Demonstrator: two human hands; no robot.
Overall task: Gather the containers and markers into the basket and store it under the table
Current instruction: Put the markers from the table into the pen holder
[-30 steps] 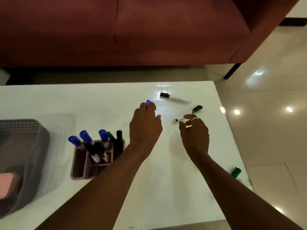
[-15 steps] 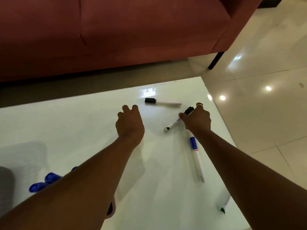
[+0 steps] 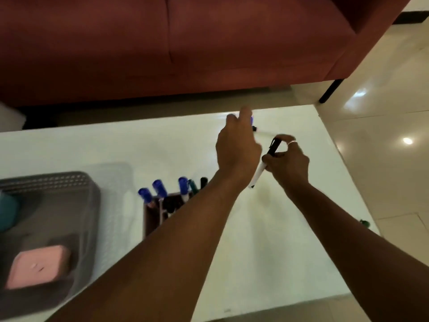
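The scene is dimly lit, glare is thrown on the glossy floor point(image 3: 407, 140), and edges are blurred.

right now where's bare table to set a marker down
Bare table between the two forearms, and the far strip between the basket and the sofa. It is crowded around the marker holder and where both hands meet.

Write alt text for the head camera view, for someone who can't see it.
Over a white table, the right hand grips a black-capped white marker while the left hand holds a blue-capped one. A brown organiser of markers stands beside a grey mesh basket.
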